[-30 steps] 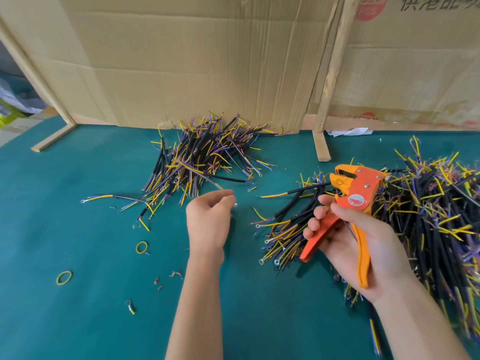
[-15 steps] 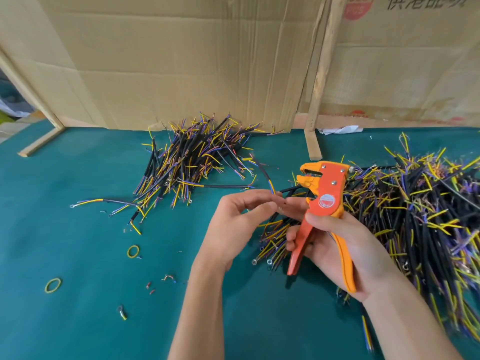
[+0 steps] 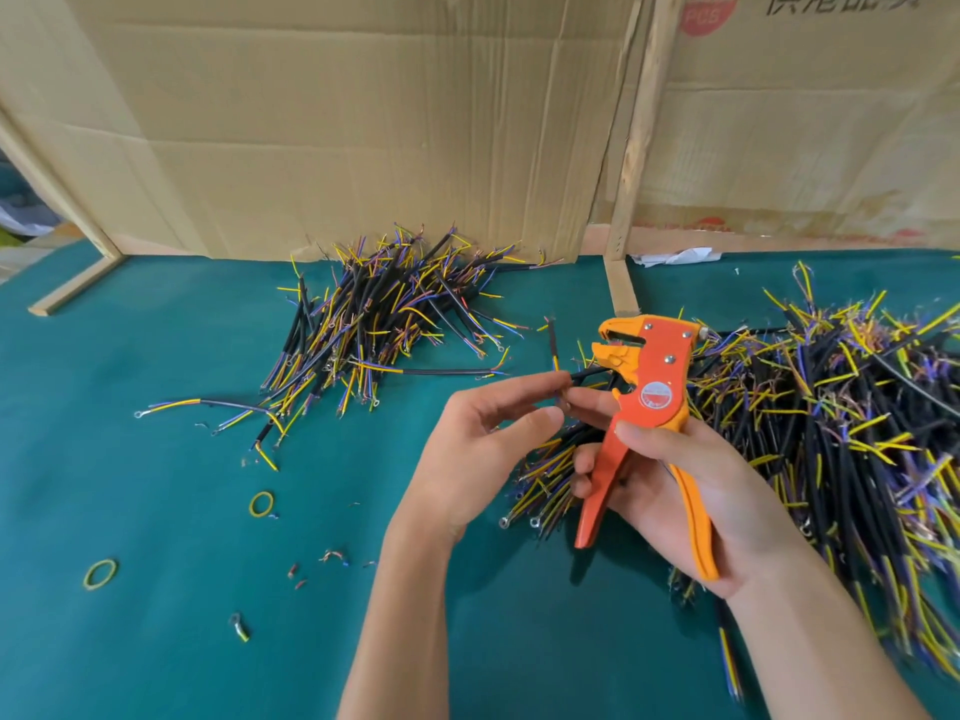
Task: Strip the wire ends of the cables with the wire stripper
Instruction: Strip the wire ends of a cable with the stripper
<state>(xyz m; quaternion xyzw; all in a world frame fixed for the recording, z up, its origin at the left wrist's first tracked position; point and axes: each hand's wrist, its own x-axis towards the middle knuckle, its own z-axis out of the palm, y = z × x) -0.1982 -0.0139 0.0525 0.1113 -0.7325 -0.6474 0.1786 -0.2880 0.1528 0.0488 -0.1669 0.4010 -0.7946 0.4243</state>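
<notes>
Orange and yellow plastic-handled wire stripper held upright above the teal-covered bench, head up, toothed jaws facing left and standing slightly apart; round red-and-white label on the body. Right hand grips it with thumb across the body below the label and fingers curled round the orange handle; the yellow handle lies along the palm. Left hand pinches a short black-sheathed cable between thumb and fingertips, its far end reaching just beside the jaws; contact with the jaws cannot be made out. Heap of black cables with yellow and purple wire ends lies at the back left against the corrugated cardboard wall; larger heap of the same cables fills the right side and runs off the right edge, blurred there. Open bench surface at front left, carrying two yellow rubber bands and small wire scraps. Both forearms are cut off at the bottom edge.
</notes>
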